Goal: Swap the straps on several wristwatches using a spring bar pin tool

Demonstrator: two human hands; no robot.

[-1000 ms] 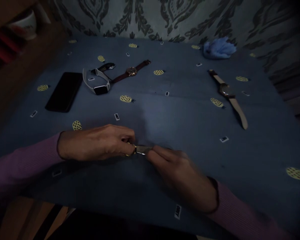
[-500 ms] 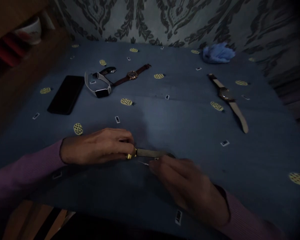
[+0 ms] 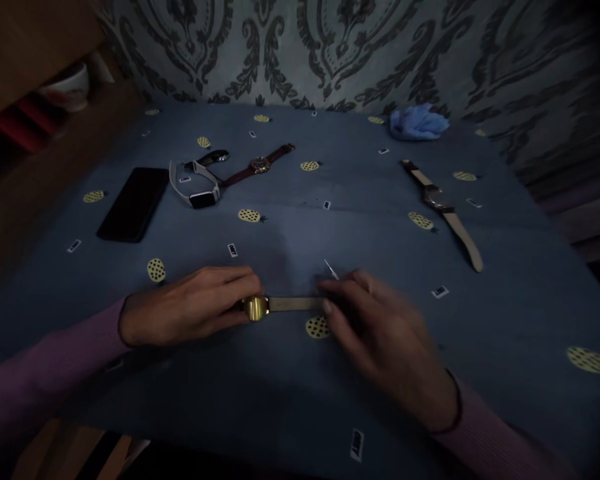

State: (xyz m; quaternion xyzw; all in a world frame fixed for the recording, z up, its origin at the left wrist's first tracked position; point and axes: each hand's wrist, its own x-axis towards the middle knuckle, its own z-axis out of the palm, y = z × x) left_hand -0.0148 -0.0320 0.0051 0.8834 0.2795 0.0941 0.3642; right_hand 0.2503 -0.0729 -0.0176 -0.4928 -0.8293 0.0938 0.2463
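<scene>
A wristwatch with a gold-coloured case (image 3: 257,309) lies back up on the tablecloth, its pale strap stretched out to the right. My left hand (image 3: 193,305) is closed on the left side of this watch, fingers over the edge of the case. At the strap's far end is my right hand (image 3: 385,340), slightly blurred. Its fingers are closed on a thin pointed metal tool (image 3: 331,269), whose tip sticks out up and to the left, away from the watch. The thumb and fingers touch or cover the strap's end; whether they pinch it I cannot tell.
Behind my left hand lie a black phone (image 3: 134,205), a white-strapped smartwatch (image 3: 203,199), a dark watch (image 3: 215,157) and a brown-strapped watch (image 3: 260,165). Another watch (image 3: 436,198) lies at right, below a crumpled blue cloth (image 3: 419,123). A wooden shelf (image 3: 115,103) borders the left side.
My right hand has raised the tool from below the strap to above it, its tip turned upward. My left hand has slid slightly left, uncovering more of the gold case. The view has tilted up a little.
</scene>
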